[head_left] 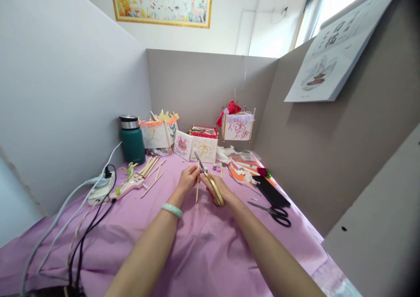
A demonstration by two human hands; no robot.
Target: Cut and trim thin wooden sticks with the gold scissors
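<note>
Near the middle of the purple cloth, my left hand is closed around a thin wooden stick, which stands nearly upright with its lower end sticking out below the fingers. My right hand grips gold-handled scissors whose blades point up and away, close beside the stick. Whether the blades touch the stick I cannot tell. More wooden sticks lie loosely to the left of my hands. Behind them stand small white panels with drawn flowers.
A teal bottle stands at the left, near a glue gun and a power strip with cables. Black scissors and a black slab lie at the right. Decorated boxes line the back; grey partitions enclose the table.
</note>
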